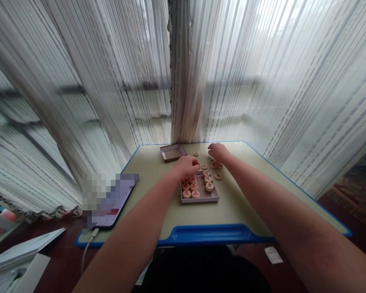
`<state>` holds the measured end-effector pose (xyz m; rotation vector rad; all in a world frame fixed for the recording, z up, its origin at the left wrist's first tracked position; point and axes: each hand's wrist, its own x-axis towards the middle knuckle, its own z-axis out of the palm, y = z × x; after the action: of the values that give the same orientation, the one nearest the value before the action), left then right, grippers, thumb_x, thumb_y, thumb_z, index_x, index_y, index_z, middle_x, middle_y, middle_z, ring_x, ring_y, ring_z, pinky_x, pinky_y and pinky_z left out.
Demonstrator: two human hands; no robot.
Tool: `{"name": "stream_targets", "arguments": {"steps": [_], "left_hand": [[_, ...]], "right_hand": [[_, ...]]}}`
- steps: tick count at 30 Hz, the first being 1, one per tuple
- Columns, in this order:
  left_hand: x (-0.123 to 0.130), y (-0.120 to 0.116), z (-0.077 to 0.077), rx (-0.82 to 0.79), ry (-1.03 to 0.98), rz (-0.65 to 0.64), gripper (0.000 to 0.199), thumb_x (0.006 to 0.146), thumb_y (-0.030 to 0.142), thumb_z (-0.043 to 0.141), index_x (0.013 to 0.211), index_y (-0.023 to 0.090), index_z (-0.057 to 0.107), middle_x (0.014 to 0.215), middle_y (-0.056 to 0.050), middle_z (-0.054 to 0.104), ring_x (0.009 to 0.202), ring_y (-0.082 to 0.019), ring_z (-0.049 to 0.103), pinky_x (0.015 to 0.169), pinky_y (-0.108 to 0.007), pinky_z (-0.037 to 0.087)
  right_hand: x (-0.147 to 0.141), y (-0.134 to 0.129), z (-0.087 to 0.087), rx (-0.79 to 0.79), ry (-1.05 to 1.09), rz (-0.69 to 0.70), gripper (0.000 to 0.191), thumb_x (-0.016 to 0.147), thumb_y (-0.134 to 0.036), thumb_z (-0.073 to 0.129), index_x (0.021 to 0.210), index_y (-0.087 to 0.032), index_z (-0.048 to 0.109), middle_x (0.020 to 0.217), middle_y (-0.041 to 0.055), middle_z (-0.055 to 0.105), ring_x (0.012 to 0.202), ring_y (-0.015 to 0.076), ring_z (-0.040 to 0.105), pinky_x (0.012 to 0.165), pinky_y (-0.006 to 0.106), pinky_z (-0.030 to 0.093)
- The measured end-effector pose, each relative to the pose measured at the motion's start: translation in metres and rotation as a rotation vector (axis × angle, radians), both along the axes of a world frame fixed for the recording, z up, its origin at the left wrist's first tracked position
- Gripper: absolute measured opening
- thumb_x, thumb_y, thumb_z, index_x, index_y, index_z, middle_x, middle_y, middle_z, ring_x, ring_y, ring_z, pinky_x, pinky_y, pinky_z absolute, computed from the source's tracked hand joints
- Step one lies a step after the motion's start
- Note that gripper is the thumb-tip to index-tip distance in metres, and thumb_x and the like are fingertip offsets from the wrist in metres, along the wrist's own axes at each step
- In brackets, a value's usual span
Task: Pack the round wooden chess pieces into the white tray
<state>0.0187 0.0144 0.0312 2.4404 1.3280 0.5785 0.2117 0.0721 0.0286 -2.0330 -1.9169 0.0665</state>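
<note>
A shallow open box [200, 200] stands mid-table with round wooden Chinese chess pieces in it. Red-marked pieces [194, 186] fill its left side, and several black-marked pieces [208, 179] line its right side. Over the box's far left part is my left hand [186, 166], fingers pinched together; what they hold, if anything, is hidden. Beyond the box to the right, my right hand [218, 151] hovers by a cluster of loose pieces [214, 165], its fingers curled and their grip hidden. Other loose pieces [218, 176] lie beside the box.
The box lid [173, 153] lies inside-up at the table's far left. A tablet [117, 203] with a cable [90, 244] rests at the left edge. The table [152, 179] has a blue rim and a front tray [212, 233]. Sheer curtains [186, 81] hang behind.
</note>
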Motion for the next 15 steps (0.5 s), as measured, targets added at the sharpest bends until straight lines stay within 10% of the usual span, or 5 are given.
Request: {"name": "stream_targets", "arguments": {"steps": [8, 11, 15], "left_hand": [[0.003, -0.002, 0.000, -0.010, 0.052, -0.020, 0.030, 0.072, 0.033, 0.051, 0.082, 0.015, 0.073, 0.078, -0.006, 0.070, 0.071, -0.017, 0.060, 0.064, -0.025, 0.044], [0.004, -0.001, -0.002, -0.038, 0.068, 0.004, 0.030, 0.073, 0.033, 0.051, 0.077, 0.014, 0.074, 0.069, -0.005, 0.068, 0.067, -0.017, 0.058, 0.063, -0.025, 0.044], [0.003, 0.000, -0.005, -0.144, -0.010, 0.009, 0.026, 0.070, 0.032, 0.058, 0.080, 0.014, 0.074, 0.067, -0.004, 0.068, 0.062, -0.014, 0.058, 0.059, -0.023, 0.043]], "right_hand": [[0.009, -0.058, 0.034, 0.238, 0.486, 0.134, 0.037, 0.080, -0.033, 0.055, 0.112, -0.015, 0.060, 0.090, 0.0069, 0.067, 0.068, 0.0130, 0.058, 0.061, 0.026, 0.046], [0.003, -0.087, 0.027, 0.185, 0.597, 0.338, 0.025, 0.080, -0.032, 0.055, 0.099, -0.019, 0.066, 0.087, 0.0048, 0.067, 0.078, 0.0151, 0.060, 0.069, 0.028, 0.048], [0.004, -0.103, 0.006, 0.206, 0.689, 0.281, 0.023, 0.078, -0.029, 0.055, 0.096, -0.019, 0.065, 0.089, 0.0058, 0.066, 0.081, 0.0158, 0.060, 0.074, 0.031, 0.048]]}}
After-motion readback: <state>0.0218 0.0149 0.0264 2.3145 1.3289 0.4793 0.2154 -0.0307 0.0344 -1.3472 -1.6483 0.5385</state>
